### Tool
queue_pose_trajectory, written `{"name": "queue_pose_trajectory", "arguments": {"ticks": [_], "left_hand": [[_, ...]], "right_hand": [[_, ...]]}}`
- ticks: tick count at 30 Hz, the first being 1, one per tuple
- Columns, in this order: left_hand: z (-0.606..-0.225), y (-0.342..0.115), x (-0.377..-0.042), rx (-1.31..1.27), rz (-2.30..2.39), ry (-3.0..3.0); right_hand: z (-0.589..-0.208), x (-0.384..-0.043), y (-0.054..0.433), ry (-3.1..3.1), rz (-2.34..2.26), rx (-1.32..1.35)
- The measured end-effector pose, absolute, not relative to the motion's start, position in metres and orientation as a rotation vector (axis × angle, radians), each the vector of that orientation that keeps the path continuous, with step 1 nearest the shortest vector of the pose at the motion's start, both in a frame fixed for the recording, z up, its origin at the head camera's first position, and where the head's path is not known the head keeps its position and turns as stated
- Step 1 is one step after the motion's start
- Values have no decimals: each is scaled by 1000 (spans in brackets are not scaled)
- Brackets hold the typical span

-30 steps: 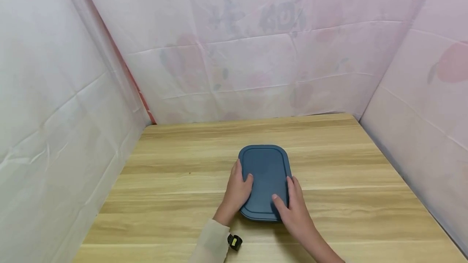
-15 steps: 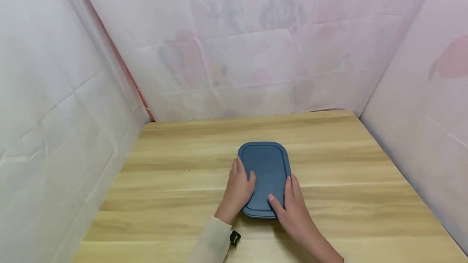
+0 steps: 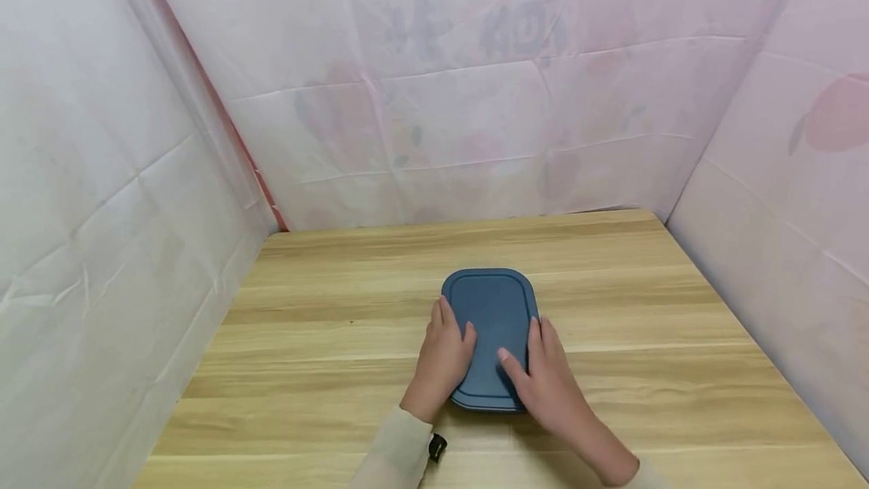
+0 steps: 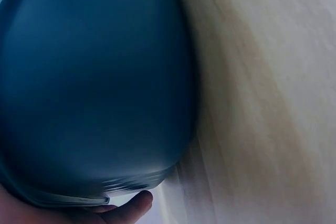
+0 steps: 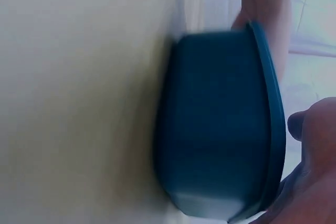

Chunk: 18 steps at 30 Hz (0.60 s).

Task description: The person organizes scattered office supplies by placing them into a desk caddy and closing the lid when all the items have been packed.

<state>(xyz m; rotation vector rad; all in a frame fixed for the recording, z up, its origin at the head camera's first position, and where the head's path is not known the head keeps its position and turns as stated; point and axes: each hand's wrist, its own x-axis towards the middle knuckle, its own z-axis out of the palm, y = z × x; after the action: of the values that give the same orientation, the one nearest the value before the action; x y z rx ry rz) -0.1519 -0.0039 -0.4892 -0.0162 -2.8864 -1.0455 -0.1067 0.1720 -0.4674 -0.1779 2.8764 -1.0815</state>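
Observation:
A dark blue rectangular food container (image 3: 495, 330) with a flat, rounded lid stands in the middle of the near half of the table. Its deep, smooth side fills much of the left wrist view, with ridges low on one end. My left hand (image 3: 443, 359) holds its left side, thumb over the lid and fingers along the edge. On the opposite side, my right hand (image 3: 553, 391) grips the near right part, its thumb also lying on the lid. In the right wrist view the container wall (image 5: 220, 119) meets or nearly meets the tabletop; the lid looks seated.
The wood-grain table (image 3: 305, 353) runs out around the container on all sides. Pale printed sheets hang at the back (image 3: 462, 112), the left (image 3: 122, 195) and the right (image 3: 801, 172). A small black wrist strap piece (image 3: 437, 447) sits by the left sleeve.
The container stays in about the same place. My left thumb has shifted slightly inward over the lid, and my right hand has slid a little up its side with the thumb further left.

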Motion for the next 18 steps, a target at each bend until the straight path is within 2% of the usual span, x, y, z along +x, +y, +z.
{"name": "queue_pose_trajectory", "arguments": {"ticks": [10,18], "left_hand": [[-485,0,-152,-15,-1022,-2889],[-488,3,-148,-20,-1003,-2895]], "right_hand": [[-466,-186,175,3073,-840,-442],[-476,-199,170,3094,-694,-484]]}}
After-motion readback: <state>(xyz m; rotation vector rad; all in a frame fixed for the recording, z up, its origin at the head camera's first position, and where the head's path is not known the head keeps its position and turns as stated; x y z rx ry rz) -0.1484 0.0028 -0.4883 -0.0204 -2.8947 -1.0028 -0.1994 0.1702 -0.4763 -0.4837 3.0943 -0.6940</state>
